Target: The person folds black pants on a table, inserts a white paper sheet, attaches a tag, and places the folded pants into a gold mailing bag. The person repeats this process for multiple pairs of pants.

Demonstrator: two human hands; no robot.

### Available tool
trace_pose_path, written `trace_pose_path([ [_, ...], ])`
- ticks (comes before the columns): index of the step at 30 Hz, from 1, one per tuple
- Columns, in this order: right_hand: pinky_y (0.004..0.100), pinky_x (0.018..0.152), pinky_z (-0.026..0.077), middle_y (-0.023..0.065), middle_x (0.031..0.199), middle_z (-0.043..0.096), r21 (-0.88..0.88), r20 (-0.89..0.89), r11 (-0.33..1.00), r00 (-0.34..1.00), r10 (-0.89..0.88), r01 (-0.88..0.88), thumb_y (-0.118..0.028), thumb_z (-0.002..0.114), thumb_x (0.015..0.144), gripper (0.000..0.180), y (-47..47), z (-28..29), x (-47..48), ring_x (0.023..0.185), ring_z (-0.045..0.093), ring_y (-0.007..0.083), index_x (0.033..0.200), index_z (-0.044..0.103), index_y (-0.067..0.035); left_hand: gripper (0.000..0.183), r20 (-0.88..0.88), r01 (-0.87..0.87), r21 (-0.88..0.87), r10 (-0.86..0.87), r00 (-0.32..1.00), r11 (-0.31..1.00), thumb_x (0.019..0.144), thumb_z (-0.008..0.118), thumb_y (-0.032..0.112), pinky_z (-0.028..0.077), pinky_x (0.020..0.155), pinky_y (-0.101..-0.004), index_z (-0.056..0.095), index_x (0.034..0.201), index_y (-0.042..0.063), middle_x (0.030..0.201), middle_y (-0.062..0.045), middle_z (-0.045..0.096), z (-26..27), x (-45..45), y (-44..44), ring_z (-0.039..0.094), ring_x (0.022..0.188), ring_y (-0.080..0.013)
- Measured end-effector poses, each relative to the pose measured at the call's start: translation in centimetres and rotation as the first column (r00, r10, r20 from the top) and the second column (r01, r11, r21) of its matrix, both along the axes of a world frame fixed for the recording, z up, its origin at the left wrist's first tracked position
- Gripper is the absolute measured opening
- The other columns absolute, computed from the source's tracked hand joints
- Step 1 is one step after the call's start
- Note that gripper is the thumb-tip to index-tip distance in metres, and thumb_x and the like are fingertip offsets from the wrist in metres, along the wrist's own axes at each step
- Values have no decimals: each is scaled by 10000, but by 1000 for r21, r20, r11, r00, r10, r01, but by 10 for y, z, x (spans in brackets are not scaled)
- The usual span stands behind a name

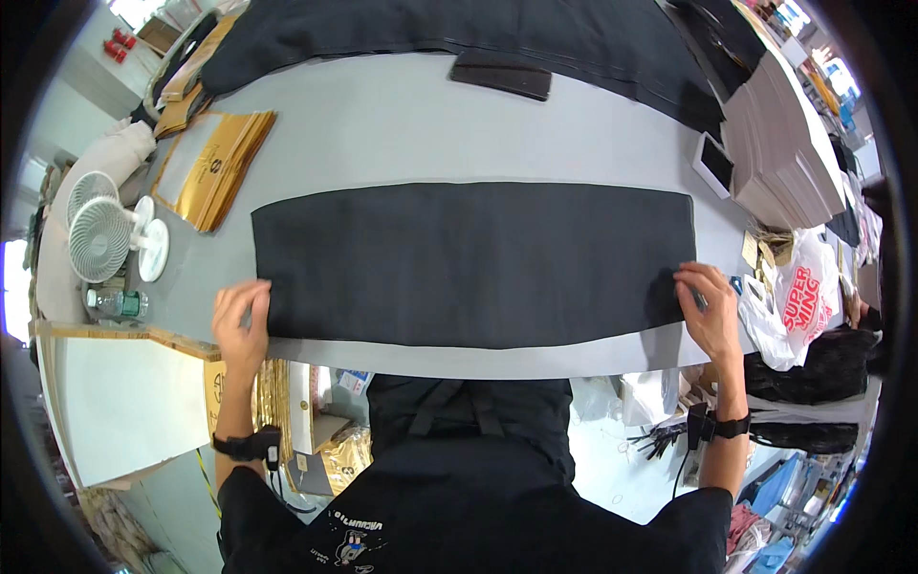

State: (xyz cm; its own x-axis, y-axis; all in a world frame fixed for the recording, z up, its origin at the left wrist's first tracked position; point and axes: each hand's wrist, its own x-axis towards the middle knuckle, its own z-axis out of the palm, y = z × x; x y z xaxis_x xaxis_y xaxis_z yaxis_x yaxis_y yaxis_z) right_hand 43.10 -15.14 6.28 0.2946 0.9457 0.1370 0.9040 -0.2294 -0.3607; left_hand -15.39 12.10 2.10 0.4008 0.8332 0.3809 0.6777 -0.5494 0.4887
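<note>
A wide rectangle of black fabric [473, 265] lies flat and smooth on the grey tabletop [366, 122] before me, its long near edge close to the table's front. My left hand [242, 323] is at its left edge, thumb and fingertips pinched together on the cloth. At the opposite end, my right hand [706, 308] pinches the right edge between thumb and forefinger, casting a shadow on the fabric. Whether the cloth has several layers cannot be told from above. Each of my wrists wears a black strap with a small device.
More black fabric [430, 29] covers the table's far side, with a dark phone [500, 75] at its edge. Gold packaging bags [222, 165], white fans [100, 237] and a plastic bottle [118, 303] stand left. A paper stack [782, 151], white device [713, 165] and plastic bag [789, 308] are right.
</note>
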Motion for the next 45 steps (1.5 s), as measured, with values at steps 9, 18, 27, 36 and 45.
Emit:
trace_pose_path([
  [9,466,1319,128,157,1731,285,-125,287,978,950,-123,164,-486,393,1128,646,68,-80,2,1623,200,317,1654,359,-112,736,-450,30,-60,-54,891,998,1036,548,570,154,1294,-559,376,1655,212,1745,-174,233,-24,61,34,215,1601,-410],
  [18,439,1060,510,198,1360,679,195,116,951,957,-266,240,-310,694,1013,394,73,-29,31,1246,641,390,1303,701,-44,772,-428,13,-90,-51,902,996,1033,571,539,151,1284,-587,358,1658,138,1741,-206,225,-26,60,37,200,1597,-446],
  [27,462,1017,532,154,1224,743,644,335,627,575,-747,439,-413,717,922,506,109,134,206,1179,685,347,1321,705,-101,792,-447,-16,-97,-29,894,995,1047,470,624,105,1298,-565,357,1660,136,1751,-178,219,-24,60,36,185,1611,-407],
  [36,383,999,514,173,1197,769,335,-136,567,634,-761,753,-413,749,769,554,97,162,269,1145,716,321,1191,799,-58,809,-438,-32,-105,-17,899,994,1035,476,654,115,1297,-567,375,1653,143,1749,-163,236,-23,61,34,190,1612,-396],
  [45,447,945,541,155,1143,782,701,-163,215,447,-880,680,-391,653,987,325,103,160,277,1072,736,362,1138,815,-154,754,-358,-30,-64,5,934,998,993,638,507,150,1291,-553,450,1607,113,1730,-192,263,-16,66,29,230,1588,-417],
])
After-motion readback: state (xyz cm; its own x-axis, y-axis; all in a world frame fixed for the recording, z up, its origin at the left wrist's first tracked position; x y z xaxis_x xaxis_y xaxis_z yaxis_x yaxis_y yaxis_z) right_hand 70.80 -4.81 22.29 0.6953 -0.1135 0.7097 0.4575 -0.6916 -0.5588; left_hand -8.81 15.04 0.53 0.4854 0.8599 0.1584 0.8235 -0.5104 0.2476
